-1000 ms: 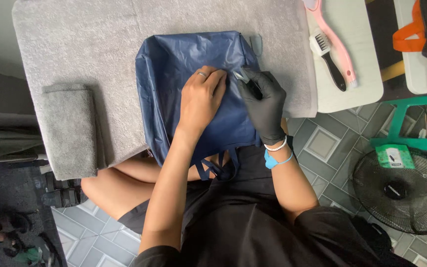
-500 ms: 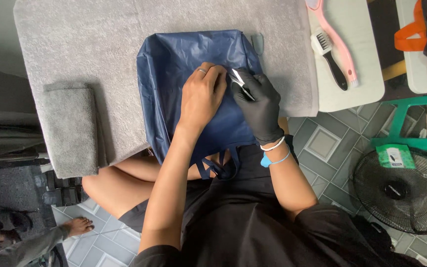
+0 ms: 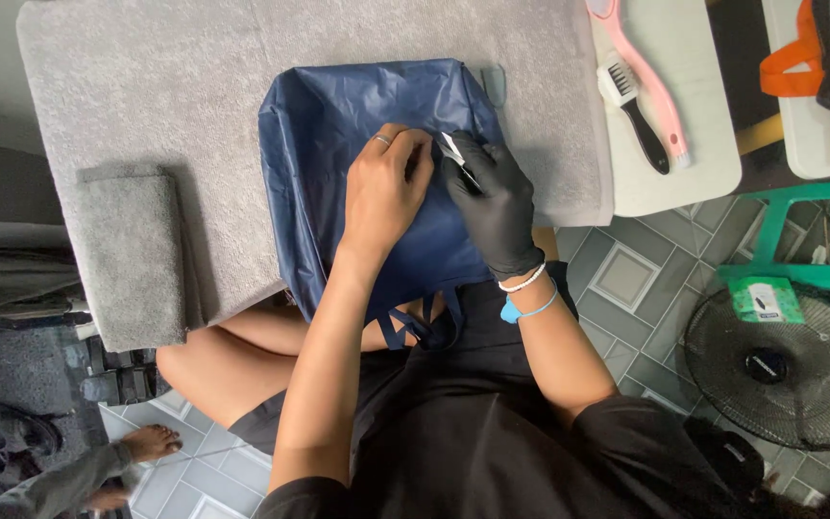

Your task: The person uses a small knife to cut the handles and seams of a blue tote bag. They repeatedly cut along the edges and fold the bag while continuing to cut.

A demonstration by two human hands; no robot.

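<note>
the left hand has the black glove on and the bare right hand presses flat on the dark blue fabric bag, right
Not quite: the hands are swapped. In the head view the right hand wears the black glove and pinches a small white piece, while the bare left hand presses on the dark blue fabric bag lying on the grey towel.

The bag (image 3: 377, 183) is plain navy blue, lying on a grey towel (image 3: 165, 96). The right hand (image 3: 492, 207) wears a black glove; the wrist carries a white and a light blue band. One brush (image 3: 660, 91) is pink, another brush (image 3: 631, 111) black and white. The floor tiles (image 3: 626, 279) show grey squares.
</note>
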